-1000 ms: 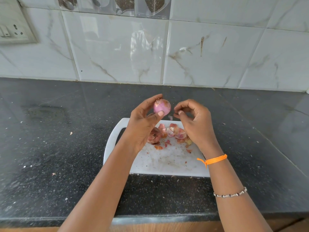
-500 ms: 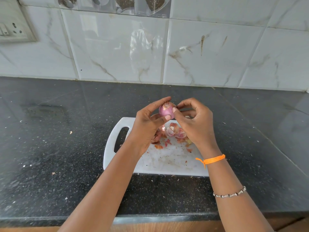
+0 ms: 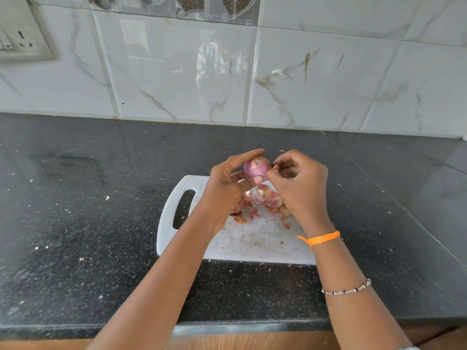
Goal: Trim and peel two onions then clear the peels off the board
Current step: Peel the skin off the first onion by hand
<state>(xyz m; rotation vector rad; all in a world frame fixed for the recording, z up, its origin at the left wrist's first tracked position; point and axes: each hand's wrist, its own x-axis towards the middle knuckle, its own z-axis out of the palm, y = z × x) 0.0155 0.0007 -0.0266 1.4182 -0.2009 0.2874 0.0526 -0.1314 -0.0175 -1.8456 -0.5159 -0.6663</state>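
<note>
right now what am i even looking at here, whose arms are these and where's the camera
The camera sits on a person's head, looking forward and down, so the two arms are that person's own. The left hand holds a small purple onion above a white cutting board on a dark countertop. The right hand pinches at the onion's side, apparently peeling it. Loose onion peels lie piled on the board under the hands. No machine is involved.

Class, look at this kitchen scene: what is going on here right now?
A person is peeling a small red onion above a white cutting board. The left hand holds the onion, while the right hand picks at its skin. Loose peels lie on the board below.
</note>
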